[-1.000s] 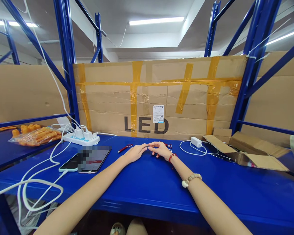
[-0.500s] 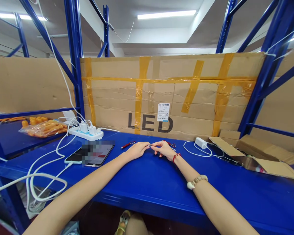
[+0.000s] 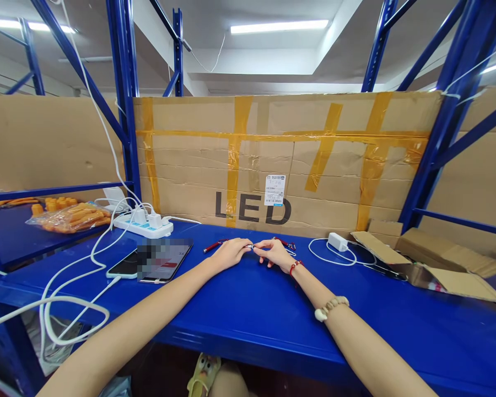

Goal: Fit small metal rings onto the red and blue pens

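My left hand (image 3: 231, 254) and my right hand (image 3: 274, 252) meet over the middle of the blue table. Between their fingertips is a small shiny metal piece (image 3: 250, 246), too small to name and partly covered by the fingers. The left fingers are closed on its left end, while the right thumb and forefinger pinch at its right end. A dark red pen (image 3: 212, 247) lies just left of my left hand. Behind my right hand lies a red item with metal parts (image 3: 288, 245), partly hidden.
Two phone-like devices, one a dark tablet (image 3: 171, 263), lie left. Beyond them are a white power strip (image 3: 144, 225) and looping white cables. At right sit a white charger (image 3: 338, 241) and an open cardboard box (image 3: 446, 264). A large cardboard panel (image 3: 190, 165) stands behind.
The hands have barely moved and stay fingertip to fingertip. A little more of the metal piece shows between them. The whole view has shifted slightly.
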Motion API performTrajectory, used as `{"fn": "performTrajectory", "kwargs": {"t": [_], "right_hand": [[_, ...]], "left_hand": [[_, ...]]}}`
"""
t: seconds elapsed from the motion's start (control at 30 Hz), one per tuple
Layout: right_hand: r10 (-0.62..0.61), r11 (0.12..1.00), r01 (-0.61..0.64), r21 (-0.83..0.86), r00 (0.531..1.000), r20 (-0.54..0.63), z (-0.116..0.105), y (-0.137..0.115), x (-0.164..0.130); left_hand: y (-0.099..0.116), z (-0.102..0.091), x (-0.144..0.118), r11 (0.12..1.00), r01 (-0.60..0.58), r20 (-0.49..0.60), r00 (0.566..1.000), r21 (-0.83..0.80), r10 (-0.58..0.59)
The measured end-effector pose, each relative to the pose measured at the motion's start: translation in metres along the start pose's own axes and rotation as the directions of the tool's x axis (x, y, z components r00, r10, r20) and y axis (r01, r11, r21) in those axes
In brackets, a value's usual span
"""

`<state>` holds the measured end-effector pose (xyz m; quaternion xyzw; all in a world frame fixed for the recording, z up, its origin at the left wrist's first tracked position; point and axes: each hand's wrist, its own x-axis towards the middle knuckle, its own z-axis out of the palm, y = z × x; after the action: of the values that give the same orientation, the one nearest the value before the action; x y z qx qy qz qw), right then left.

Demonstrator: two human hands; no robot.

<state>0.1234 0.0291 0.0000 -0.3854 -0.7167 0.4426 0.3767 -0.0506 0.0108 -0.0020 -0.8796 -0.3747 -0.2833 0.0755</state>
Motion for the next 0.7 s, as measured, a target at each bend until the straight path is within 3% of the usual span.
{"fn": "performTrajectory", "kwargs": {"t": [0.33,0.7], "right_hand": [[-0.035,0.999,0.035,-0.015,0.999,0.006,0.0007,-0.0012,0.0001],[-0.050,0.999,0.051,0.008,0.997,-0.056,-0.0007,0.0005,0.0043]], "left_hand": [[0.0052,-0.0021,0.0007,0.996,0.089,0.113,0.989,0.014,-0.090],[0.0081,-0.0045,0.0035,0.990,0.125,0.133,0.982,0.069,-0.134]]}}
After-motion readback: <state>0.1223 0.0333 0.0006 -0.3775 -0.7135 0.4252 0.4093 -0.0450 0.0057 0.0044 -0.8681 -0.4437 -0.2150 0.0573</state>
